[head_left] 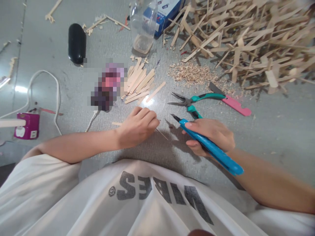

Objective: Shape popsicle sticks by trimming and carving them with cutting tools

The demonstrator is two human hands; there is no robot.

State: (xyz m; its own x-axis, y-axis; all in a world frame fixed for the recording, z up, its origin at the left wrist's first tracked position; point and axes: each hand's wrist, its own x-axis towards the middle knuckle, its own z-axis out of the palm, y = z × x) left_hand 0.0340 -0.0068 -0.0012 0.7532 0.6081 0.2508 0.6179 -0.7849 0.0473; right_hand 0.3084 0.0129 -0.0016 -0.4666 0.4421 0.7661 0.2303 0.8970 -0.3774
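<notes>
My left hand (140, 126) is closed, pinching a thin stick (162, 134) whose free end slants rightward and toward me. My right hand (214, 132) grips blue pliers (209, 145), their tip near the stick but apart, farther from me.

Note your colour codes: your cutter (209, 144) has a blue handle and dark tips; your pliers (189, 102), green-and-black grips and dark grey jaws. Your blade (216, 89) is dark grey with a pink handle (236, 105). Your sticks (137, 83) are pale tan. Your shirt (98, 200) is white, dark-lettered; your case (77, 43), black; your adapter (31, 126), purple.
</notes>
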